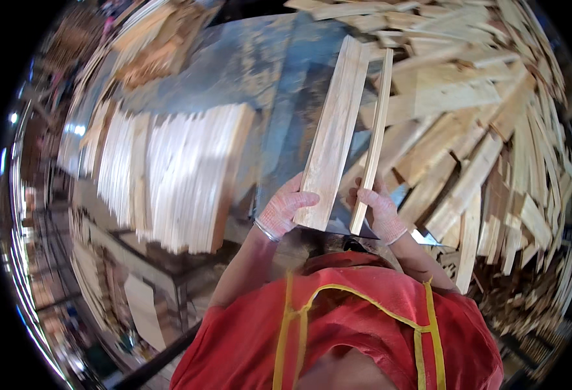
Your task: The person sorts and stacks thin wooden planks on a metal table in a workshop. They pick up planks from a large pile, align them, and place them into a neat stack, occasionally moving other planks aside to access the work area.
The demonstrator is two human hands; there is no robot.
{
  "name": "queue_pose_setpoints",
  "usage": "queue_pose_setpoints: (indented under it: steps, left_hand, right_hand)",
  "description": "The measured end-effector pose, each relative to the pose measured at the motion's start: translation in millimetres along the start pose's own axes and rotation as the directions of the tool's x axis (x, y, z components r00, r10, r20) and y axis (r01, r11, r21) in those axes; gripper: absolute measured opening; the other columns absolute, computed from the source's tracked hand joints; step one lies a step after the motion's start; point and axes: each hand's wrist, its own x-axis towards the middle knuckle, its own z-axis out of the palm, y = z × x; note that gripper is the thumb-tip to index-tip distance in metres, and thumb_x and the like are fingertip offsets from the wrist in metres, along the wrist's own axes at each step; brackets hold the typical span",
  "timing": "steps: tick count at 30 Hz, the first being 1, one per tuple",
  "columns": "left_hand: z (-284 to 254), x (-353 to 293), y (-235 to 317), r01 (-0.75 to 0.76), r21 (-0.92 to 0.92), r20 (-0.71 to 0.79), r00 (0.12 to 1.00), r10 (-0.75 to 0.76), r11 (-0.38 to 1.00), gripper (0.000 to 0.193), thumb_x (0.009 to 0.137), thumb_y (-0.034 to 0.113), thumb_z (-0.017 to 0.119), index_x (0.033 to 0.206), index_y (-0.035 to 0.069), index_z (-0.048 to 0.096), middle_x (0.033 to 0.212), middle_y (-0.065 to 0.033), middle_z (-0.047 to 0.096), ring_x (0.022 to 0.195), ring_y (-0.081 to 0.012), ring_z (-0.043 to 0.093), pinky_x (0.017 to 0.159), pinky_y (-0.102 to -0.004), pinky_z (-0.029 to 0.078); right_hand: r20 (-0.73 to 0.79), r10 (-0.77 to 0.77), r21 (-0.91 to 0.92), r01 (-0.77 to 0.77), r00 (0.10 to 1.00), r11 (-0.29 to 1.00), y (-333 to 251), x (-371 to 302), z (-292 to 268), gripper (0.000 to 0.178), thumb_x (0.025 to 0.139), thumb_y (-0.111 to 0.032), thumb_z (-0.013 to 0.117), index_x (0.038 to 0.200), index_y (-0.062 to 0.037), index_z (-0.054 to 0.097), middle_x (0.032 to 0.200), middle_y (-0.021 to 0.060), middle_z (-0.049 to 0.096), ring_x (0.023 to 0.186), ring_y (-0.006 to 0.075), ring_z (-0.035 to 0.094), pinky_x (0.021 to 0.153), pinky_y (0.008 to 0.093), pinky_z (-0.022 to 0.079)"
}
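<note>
My left hand (284,207), in a pale glove, grips the near end of a wide light-wood board (338,130), its thumb lying on the face. My right hand (382,209), gloved too, is closed round the near end of a narrow wooden slat (379,117), which shows its edge and may be more than one piece. Both pieces point away from me, side by side with a gap between them, over a blue-grey worn metal table (253,52). The fingers underneath are partly hidden.
On the left, a tight row of light boards (188,175) stands on edge. Another wood stack (159,55) lies farther back. A large loose heap of planks (474,123) covers the right side. Below left is a metal frame (130,257).
</note>
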Motion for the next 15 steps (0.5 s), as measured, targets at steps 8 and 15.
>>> queue_pose_setpoints:
  steps: [8,15]
  left_hand:
    - [-60,-114,31,0.341,0.853,-0.51,0.705,0.493,0.394,0.078,0.087,0.012,0.065,0.161,0.013,0.042,0.146,-0.0227,0.06,0.126,-0.0458,0.061,0.102,-0.0505,0.054]
    - [-88,-132,26,0.279,0.921,-0.389,0.645,0.658,0.27,0.072,0.085,0.013,0.07,0.154,0.006,0.049,0.139,-0.0227,0.064,0.118,-0.0461,0.065,0.098,-0.0501,0.055]
  right_hand:
    - [0.178,0.385,-0.782,-0.107,0.906,0.614,154,28,125,0.1,0.09,-0.04,0.075,0.166,-0.0045,0.021,0.132,0.0308,0.065,0.118,0.0375,0.068,0.097,0.0384,0.055]
    - [0.641,0.541,-0.701,0.702,0.545,0.123,217,142,192,0.069,0.093,-0.036,0.072,0.149,-0.0013,0.05,0.12,0.0224,0.074,0.112,0.0345,0.073,0.092,0.0392,0.056]
